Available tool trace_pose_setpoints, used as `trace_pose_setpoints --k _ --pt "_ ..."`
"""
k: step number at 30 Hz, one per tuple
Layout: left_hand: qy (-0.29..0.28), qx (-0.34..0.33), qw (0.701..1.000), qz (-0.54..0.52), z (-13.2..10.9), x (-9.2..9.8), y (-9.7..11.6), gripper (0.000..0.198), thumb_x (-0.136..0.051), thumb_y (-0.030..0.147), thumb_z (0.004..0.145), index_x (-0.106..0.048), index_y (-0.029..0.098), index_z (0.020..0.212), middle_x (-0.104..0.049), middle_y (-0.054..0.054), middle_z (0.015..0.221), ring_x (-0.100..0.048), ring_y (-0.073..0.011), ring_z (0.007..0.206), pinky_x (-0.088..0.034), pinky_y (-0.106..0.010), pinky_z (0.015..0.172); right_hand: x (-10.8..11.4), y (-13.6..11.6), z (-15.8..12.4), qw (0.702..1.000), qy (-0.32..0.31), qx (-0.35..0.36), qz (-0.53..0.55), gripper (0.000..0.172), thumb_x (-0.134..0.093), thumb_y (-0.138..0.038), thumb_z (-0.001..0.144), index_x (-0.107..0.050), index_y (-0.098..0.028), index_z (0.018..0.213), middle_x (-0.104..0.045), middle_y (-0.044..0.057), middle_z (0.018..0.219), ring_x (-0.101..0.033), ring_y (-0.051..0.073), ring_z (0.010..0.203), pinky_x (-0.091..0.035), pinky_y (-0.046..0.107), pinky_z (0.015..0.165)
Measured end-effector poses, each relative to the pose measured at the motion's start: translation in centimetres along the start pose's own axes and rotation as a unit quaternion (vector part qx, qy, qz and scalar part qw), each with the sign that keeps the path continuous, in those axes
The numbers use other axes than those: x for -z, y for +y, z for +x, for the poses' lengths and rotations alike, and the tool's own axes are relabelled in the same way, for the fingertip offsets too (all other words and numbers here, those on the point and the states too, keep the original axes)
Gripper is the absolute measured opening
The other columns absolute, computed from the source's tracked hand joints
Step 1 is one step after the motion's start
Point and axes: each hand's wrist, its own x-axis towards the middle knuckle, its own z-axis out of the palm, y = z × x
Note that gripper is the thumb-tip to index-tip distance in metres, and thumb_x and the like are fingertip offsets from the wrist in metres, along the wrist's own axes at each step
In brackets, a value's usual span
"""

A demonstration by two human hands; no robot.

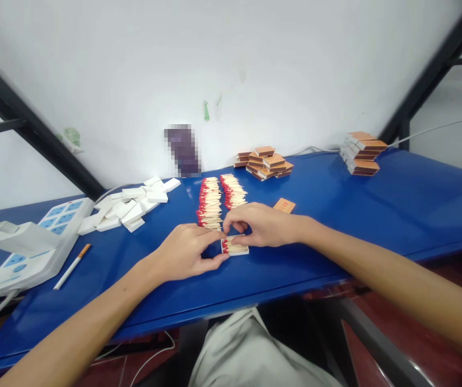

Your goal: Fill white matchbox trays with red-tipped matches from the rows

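Note:
In front of me on the blue table lies a small white matchbox tray (245, 252) with red-tipped matches (236, 247) in it. My left hand (186, 251) pinches the tray's left end between thumb and index finger. From the right, my right hand (267, 224) reaches over the tray, its thumb down on the matches and its fingers curled at the far edge; the fingertips are partly hidden. Just beyond the hands are two rows of loose matches, a left row (210, 203) and a right row (234, 192), red heads to the left.
White trays (132, 203) are heaped at the left, near a power strip (59, 236) and a cigarette-like stick (71, 267). Matchboxes lie in a back pile (269, 163) and a right stack (362, 153). One orange matchbox cover (284, 205) sits behind my right wrist. A blurred dark rectangle (183, 150) leans on the wall.

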Motion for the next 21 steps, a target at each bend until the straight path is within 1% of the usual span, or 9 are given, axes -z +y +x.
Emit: trace_pose_setpoints --k 4,8,13,16,19,21 --pt "0.019 -0.006 1.0 -0.006 -0.07 0.03 0.02 0.026 -0.058 0.039 0.095 -0.068 0.017 0.105 -0.06 0.003 0.06 -0.057 -0.0137 0.054 -0.04 -0.025 0.058 0.28 -0.16 -0.05 1.0 -0.008 -0.025 0.005 0.022 -0.068 -0.032 0.087 -0.063 -0.02 0.104 -0.054 -0.004 0.077 -0.05 0.011 0.065 -0.034 0.024 0.06" --pt "0.035 -0.013 0.999 -0.012 -0.06 0.11 0.12 0.024 -0.059 0.036 0.095 -0.066 0.017 0.107 -0.06 0.003 0.061 -0.057 -0.0125 0.053 -0.041 -0.024 0.057 0.42 -0.39 -0.14 0.999 -0.014 -0.029 0.009 0.02 -0.068 -0.032 0.087 -0.064 -0.019 0.101 -0.054 -0.004 0.073 -0.048 0.01 0.062 -0.032 0.023 0.057" --pt "0.054 -0.021 0.998 -0.002 -0.02 0.12 0.17 0.024 -0.057 0.034 0.097 -0.064 0.017 0.112 -0.059 0.004 0.061 -0.056 -0.0118 0.052 -0.04 -0.024 0.057 0.64 -0.68 -0.15 0.997 -0.041 -0.033 0.047 0.024 -0.06 -0.041 0.094 -0.066 -0.018 0.096 -0.053 -0.005 0.067 -0.047 0.01 0.058 -0.031 0.023 0.056" --pt "0.063 -0.023 0.998 0.003 0.01 0.05 0.14 0.024 -0.056 0.034 0.097 -0.063 0.016 0.113 -0.059 0.005 0.06 -0.055 -0.0112 0.051 -0.04 -0.024 0.056 0.73 -0.73 -0.11 0.997 -0.046 -0.042 0.052 0.021 -0.056 -0.035 0.096 -0.066 -0.017 0.098 -0.055 -0.004 0.067 -0.047 0.01 0.058 -0.031 0.023 0.056" --pt "0.077 -0.016 0.997 0.011 0.0 -0.05 0.08 0.026 -0.057 0.036 0.097 -0.063 0.016 0.112 -0.061 0.004 0.062 -0.056 -0.011 0.051 -0.04 -0.024 0.056 0.72 -0.68 -0.08 0.997 -0.046 -0.047 0.039 0.017 -0.056 -0.029 0.094 -0.066 -0.017 0.101 -0.055 -0.004 0.066 -0.047 0.01 0.057 -0.031 0.023 0.056" --pt "0.087 -0.004 0.996 0.019 -0.05 -0.09 0.05 0.026 -0.058 0.037 0.096 -0.063 0.017 0.112 -0.063 0.004 0.065 -0.058 -0.0113 0.053 -0.041 -0.024 0.057 0.68 -0.65 -0.06 0.997 -0.046 -0.047 0.033 0.016 -0.055 -0.026 0.093 -0.066 -0.017 0.1 -0.056 -0.004 0.066 -0.047 0.011 0.057 -0.03 0.023 0.056"
